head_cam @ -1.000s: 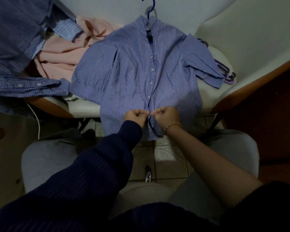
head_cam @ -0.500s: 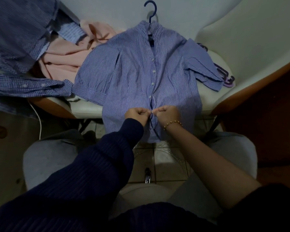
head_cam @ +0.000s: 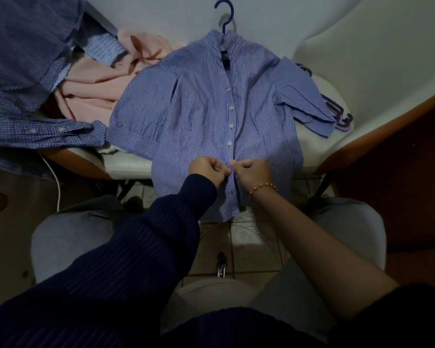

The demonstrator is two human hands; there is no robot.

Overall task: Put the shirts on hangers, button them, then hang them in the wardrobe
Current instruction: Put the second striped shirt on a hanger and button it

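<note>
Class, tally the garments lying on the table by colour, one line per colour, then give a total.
Blue-and-white striped shirt on the blue hanger: 1
Blue checked shirts: 2, as far as the bunched pile shows
Pink fabric garment: 1
Total: 4

Matt striped cloth shirt (head_cam: 201,116), smooth plastic-looking blue hanger (head_cam: 224,13), glossy gold-coloured bead bracelet (head_cam: 263,186).
</note>
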